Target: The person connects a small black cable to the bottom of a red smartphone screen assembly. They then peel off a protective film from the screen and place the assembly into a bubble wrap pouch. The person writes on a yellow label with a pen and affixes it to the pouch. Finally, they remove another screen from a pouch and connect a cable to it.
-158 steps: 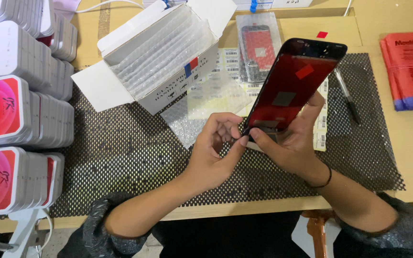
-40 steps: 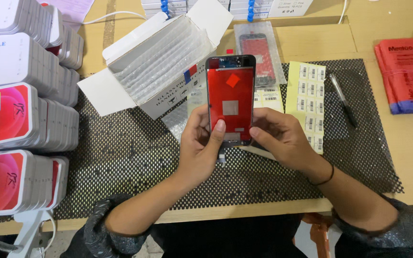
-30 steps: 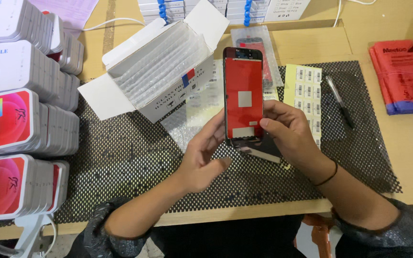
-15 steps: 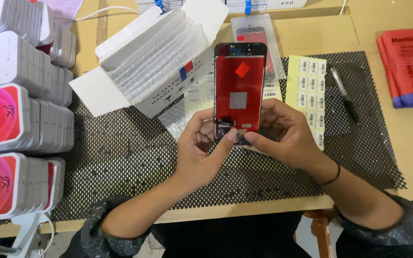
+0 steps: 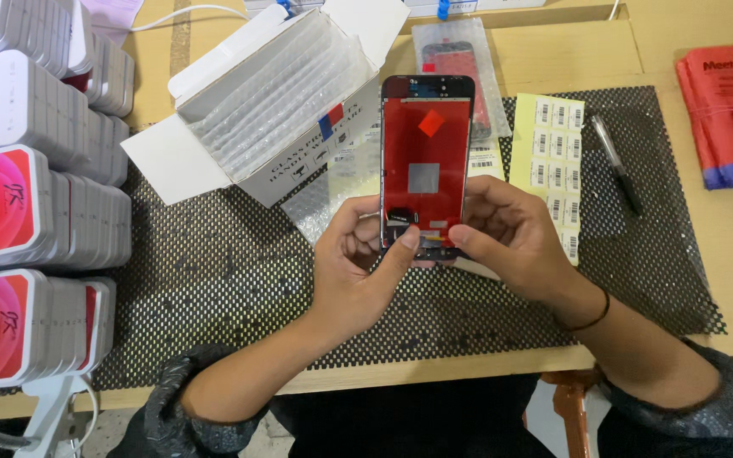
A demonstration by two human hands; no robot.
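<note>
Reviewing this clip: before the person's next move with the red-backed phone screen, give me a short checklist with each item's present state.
1. Both hands on the part: left hand and right hand grip the lower end of the phone screen panel. Ok.
2. Panel upright over the black mesh mat, not resting on it. Ok.
3. Red film with its small red tab on the panel's face. Ok.
4. Connector area at the bottom: fingers cover it. Cannot tell.
5. Open white box of sleeved parts within reach, lid flaps open. Ok.
6. Label sheet and black pen lie on the mat, apart from the hands. Ok.
</note>
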